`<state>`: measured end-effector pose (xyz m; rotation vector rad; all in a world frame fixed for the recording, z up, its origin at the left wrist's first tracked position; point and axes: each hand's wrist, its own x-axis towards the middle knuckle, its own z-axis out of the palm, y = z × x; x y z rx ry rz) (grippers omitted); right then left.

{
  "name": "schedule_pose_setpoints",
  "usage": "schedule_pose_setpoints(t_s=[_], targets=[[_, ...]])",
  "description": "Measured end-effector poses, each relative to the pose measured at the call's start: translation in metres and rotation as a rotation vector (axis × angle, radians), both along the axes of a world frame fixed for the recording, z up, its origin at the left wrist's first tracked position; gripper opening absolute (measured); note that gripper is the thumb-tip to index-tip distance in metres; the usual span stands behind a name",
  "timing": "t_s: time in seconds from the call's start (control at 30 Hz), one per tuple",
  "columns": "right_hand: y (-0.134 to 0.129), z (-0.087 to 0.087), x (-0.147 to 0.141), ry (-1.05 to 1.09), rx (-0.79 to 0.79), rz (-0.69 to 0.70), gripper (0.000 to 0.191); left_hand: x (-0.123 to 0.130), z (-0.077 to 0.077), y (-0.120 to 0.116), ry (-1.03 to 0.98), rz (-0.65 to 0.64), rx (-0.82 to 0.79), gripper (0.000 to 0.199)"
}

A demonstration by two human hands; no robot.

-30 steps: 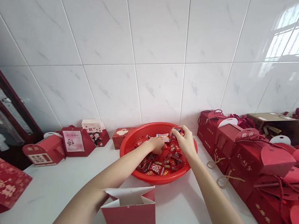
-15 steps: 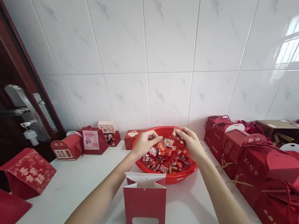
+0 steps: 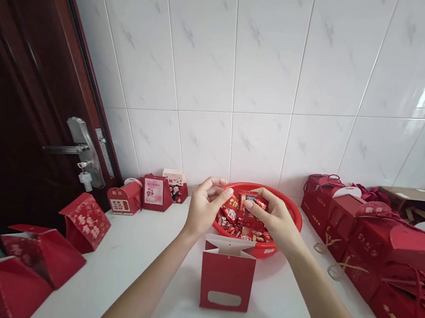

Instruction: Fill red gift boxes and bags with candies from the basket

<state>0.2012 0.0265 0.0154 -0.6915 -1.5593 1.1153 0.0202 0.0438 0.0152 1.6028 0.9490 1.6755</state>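
A red plastic basket [image 3: 296, 223] of wrapped candies stands near the tiled wall. Above its right part, my right hand [image 3: 274, 215] pinches a red packet with a dark label [image 3: 249, 202]. My left hand [image 3: 205, 206] is at the basket's left side, thumb and fingers closed on a red wrapped candy [image 3: 230, 204], partly hidden by the fingers. In front of the basket, between my forearms, a red paper bag [image 3: 226, 277] stands upright with its top open and a pale oval window low on its front.
Red gift boxes [image 3: 389, 235] line the right side, with a cardboard box [image 3: 418, 199] behind them. More small red boxes [image 3: 156, 193] stand at the back left and left edge of the white table [image 3: 118, 268]. A dark door [image 3: 13, 95] is at left.
The view has shifted, showing more of the left side. Both hands have come up and back from the candies, nearer the bag; the left now has a candy at its fingertips.
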Motion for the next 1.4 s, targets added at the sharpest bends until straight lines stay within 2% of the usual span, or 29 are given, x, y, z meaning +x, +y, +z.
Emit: schedule_pose_setpoints(t_s=[0.17, 0.33, 0.43, 0.53, 0.6, 0.7, 0.83, 0.97, 1.13, 1.3, 1.4], targets=[[-0.008, 0.001, 0.001, 0.093, -0.063, 0.007, 0.038, -0.006, -0.003, -0.023, 0.051, -0.035, 0.008, 0.032], [-0.014, 0.004, 0.009, -0.015, 0.057, -0.084, 0.038, -0.020, -0.004, -0.036, 0.197, -0.072, 0.048, 0.024], [-0.019, 0.008, 0.019, -0.123, 0.147, -0.152, 0.033, -0.036, 0.004, -0.043, 0.454, -0.134, 0.082, 0.019], [-0.027, 0.013, 0.026, -0.248, 0.229, -0.167, 0.026, -0.048, 0.012, -0.049, 0.780, -0.262, -0.007, 0.017], [-0.031, 0.015, 0.027, -0.341, 0.285, -0.181, 0.022, -0.050, 0.013, -0.050, 0.879, -0.333, -0.078, 0.019], [-0.033, 0.013, 0.025, -0.470, 0.348, -0.188, 0.019, -0.049, 0.006, -0.045, 0.838, -0.372, -0.158, 0.022], [-0.030, 0.008, 0.021, -0.580, 0.380, -0.209, 0.016, -0.048, -0.004, -0.032, 0.706, -0.305, -0.222, 0.018], [-0.027, 0.006, 0.015, -0.642, 0.391, -0.208, 0.013, -0.050, -0.005, -0.028, 0.676, -0.337, -0.234, 0.029], [-0.024, 0.001, 0.006, -0.657, 0.385, -0.158, 0.012, -0.051, -0.005, -0.030, 0.652, -0.459, -0.239, 0.038], [-0.023, -0.001, 0.003, -0.587, 0.323, -0.159, 0.013, -0.051, -0.007, -0.029, 0.679, -0.389, -0.300, 0.041], [-0.022, -0.001, 0.002, -0.576, 0.301, -0.152, 0.014, -0.051, -0.008, -0.029, 0.671, -0.402, -0.328, 0.041]])
